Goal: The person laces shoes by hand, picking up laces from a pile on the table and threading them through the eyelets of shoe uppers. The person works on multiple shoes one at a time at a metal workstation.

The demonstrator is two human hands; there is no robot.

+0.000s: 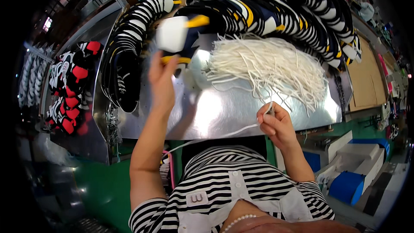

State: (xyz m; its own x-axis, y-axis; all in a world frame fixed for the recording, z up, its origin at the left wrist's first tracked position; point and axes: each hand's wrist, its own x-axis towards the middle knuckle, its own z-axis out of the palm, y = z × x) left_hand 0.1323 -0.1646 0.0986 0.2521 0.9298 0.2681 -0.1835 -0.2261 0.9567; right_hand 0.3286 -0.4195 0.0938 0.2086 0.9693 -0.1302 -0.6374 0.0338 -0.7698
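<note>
Under both hands spreads the desk (pixel 207 118); beyond the right hand (pixel 279 125), a lace bundle (pixel 267 64). At the left hand's (pixel 163 88) fingertips, a blurred shoe upper (pixel 171 36), grip unclear. The right pinches a white lace (pixel 224 134), best drawn out singly, untangled.

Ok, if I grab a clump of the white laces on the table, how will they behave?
The laces are probably floppy, since loose ends bend and curl every way. A clump may tangle, as many strands cross. Pushed, they could slide fairly easily: the table looks smooth and shiny.
</note>
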